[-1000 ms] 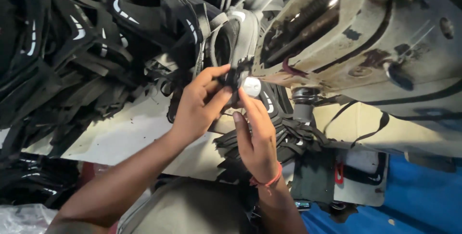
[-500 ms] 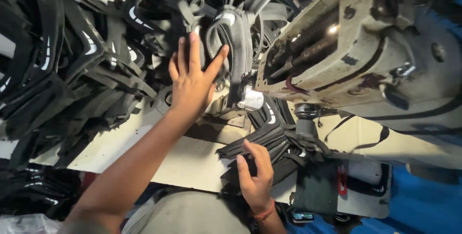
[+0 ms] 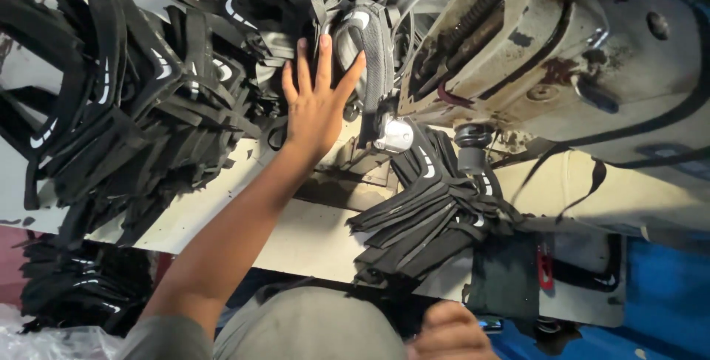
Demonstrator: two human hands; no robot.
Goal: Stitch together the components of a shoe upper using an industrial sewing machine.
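- the left hand point(image 3: 316, 105) lay flat with its fingers point(image 3: 325, 53) spread wide apart, gripping nothing; the fingertips pressed against a grey-and-black strap piece point(image 3: 367, 42) at the back of the bench point(image 3: 310, 238).
- that strap piece stood looped and upright just beside the head of the sewing machine point(image 3: 532, 56), among tangled black webbing.
- the right hand point(image 3: 451, 332) sat low at the near edge of the view, mostly cut off; whether its fingers were apart or together could not be told, and no object was visible in it.
- a small stack of black strap pieces point(image 3: 425, 216) lay fanned on the bench just in front of the machine, flat woven strips with small white curved marks, between the two hands.
- a large pile of like black strap pieces point(image 3: 126, 116) covered the left part of the bench, loose and overlapping, its inner edge just beside the left hand.
- the machine body was cream-painted metal, worn and chipped, with rust-coloured patches; a small round lamp point(image 3: 396, 136) glowed white beneath its head.
- the bench top was pale, scuffed and stained.
- more black pieces point(image 3: 81, 286) lay below the bench at the lower left.
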